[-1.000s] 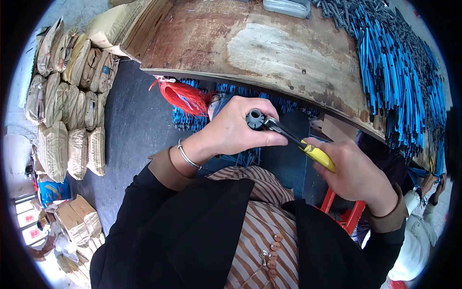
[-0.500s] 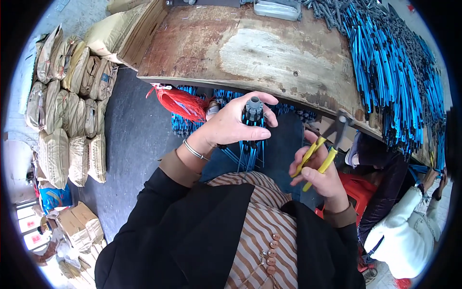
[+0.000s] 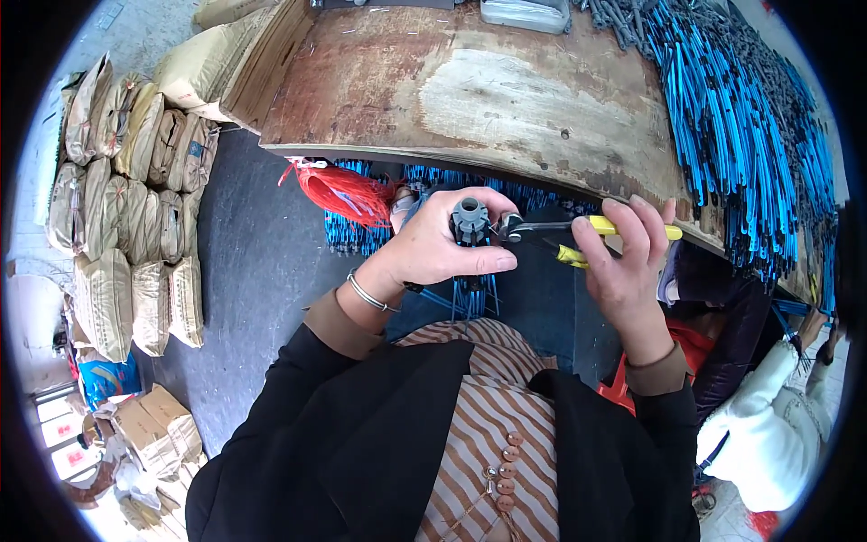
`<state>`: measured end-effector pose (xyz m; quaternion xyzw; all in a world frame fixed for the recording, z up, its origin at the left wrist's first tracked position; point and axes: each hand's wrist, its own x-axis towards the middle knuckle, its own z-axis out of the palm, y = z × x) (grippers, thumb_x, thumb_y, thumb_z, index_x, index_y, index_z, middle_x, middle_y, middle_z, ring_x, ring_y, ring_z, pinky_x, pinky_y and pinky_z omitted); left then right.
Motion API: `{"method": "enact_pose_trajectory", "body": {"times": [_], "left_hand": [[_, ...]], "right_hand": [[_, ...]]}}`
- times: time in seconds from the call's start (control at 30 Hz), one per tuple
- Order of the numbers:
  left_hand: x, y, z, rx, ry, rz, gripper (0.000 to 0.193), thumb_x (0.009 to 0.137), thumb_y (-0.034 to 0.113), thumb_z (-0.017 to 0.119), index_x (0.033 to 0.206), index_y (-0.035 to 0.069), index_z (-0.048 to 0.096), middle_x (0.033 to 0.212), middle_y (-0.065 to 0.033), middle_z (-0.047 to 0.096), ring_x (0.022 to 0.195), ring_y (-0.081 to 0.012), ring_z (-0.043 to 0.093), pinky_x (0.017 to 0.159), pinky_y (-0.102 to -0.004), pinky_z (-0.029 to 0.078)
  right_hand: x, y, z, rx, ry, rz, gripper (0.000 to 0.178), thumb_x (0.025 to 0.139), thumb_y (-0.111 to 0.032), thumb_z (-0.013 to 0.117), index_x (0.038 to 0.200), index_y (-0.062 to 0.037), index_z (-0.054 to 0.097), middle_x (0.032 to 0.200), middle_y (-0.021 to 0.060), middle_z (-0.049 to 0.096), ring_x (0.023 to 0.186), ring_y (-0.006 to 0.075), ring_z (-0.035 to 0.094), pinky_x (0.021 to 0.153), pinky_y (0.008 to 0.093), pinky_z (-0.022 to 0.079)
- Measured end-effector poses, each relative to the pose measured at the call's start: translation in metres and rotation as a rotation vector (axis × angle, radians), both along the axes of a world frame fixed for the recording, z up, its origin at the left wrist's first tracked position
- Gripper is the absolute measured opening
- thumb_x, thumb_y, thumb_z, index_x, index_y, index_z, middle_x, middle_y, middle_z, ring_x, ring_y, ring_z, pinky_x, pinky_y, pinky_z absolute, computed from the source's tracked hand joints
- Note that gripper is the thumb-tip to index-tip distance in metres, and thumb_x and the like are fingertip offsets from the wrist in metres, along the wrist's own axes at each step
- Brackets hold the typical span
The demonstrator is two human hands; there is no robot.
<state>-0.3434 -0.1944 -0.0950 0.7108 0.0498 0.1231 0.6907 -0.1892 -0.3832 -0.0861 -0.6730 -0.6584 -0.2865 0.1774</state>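
The counter was rough, worn wood; beside it, the pliers had metal jaws and smooth plastic grips.

I see both arms bent toward the counter's near edge. The left grip curves inward, thumb apart from the fingers; near it, the right grip bends its fingers in a closed hold above a straight wrist.
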Motion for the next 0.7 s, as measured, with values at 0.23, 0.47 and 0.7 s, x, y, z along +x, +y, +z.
{"method": "enact_pose_trajectory", "body": {"times": [0.23,0.47,0.7], "left_hand": [[-0.005,0.002,-0.002,-0.016,0.015,-0.012,0.037,0.069,0.02,0.076,0.097,0.003,0.061,0.079,0.0009,0.056,0.074,-0.0074,0.051,0.069,-0.0237,0.043],[0.007,-0.002,0.004,0.031,-0.009,-0.043,0.038,0.067,0.023,0.078,0.096,0.003,0.062,0.08,-0.0016,0.058,0.075,-0.0088,0.053,0.07,-0.0246,0.044],[0.013,-0.013,0.001,0.042,-0.109,-0.342,0.04,0.065,0.024,0.079,0.094,0.002,0.062,0.078,-0.0028,0.059,0.071,-0.0106,0.055,0.069,-0.0246,0.045]], "right_hand": [[-0.038,-0.003,-0.022,-0.062,0.31,-0.096,0.05,0.064,0.0,0.066,0.112,-0.0088,0.056,0.11,0.0108,0.049,0.106,0.0322,0.045,0.095,0.0494,0.035],[-0.02,-0.024,0.023,-0.263,0.45,-0.073,0.05,0.066,-0.002,0.069,0.114,-0.0049,0.055,0.1,0.0149,0.055,0.088,0.0294,0.057,0.074,0.0343,0.046],[0.007,-0.049,-0.019,-1.509,2.293,0.441,0.062,0.066,-0.006,0.073,0.122,-0.0014,0.046,0.089,0.0138,0.058,0.071,0.0279,0.061,0.062,0.0292,0.049]]}}
